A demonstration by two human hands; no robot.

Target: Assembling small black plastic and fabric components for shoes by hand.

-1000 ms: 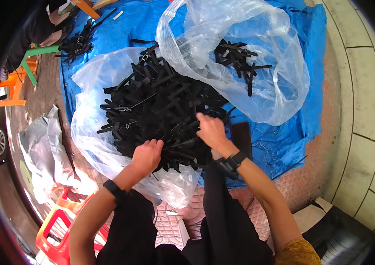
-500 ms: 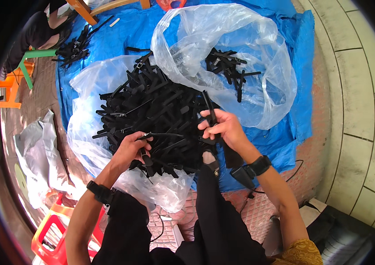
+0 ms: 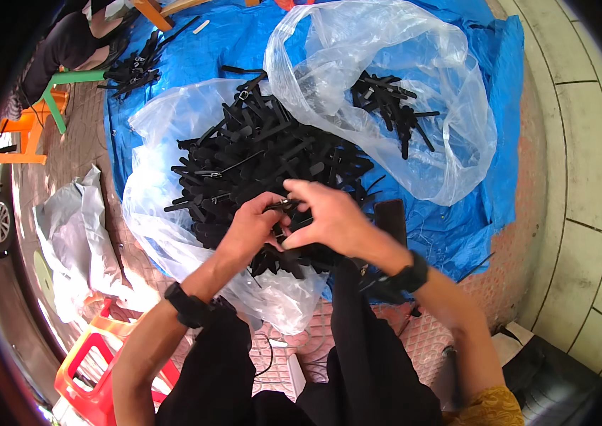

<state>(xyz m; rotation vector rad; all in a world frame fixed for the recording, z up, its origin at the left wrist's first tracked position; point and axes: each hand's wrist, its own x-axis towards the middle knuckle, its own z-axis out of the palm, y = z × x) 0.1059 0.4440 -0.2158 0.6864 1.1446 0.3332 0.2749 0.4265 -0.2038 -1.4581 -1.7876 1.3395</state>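
My left hand (image 3: 250, 226) pinches a black strap (image 3: 283, 206) with a small metal buckle, held above the near part of the pile. Right beside it is my right hand (image 3: 333, 220), its index finger and thumb spread apart around the strap's end; blur hides whether its fingertips touch. Beneath both hands lies a big heap of black straps (image 3: 244, 145), some showing metal buckles, on a clear plastic bag (image 3: 148, 184). Each wrist wears a black band.
A second clear bag (image 3: 467, 149) on the blue tarp (image 3: 506, 92) holds a smaller group of straps (image 3: 389, 106). A dark flat rectangular object (image 3: 390, 219) lies right of my hands. A red stool (image 3: 81, 383) stands at lower left; another person's leg (image 3: 67, 50) is at upper left.
My right hand has let go of the strap it held and swung left to my left hand. One more strap appears in the right-hand bag. The view has shifted slightly.
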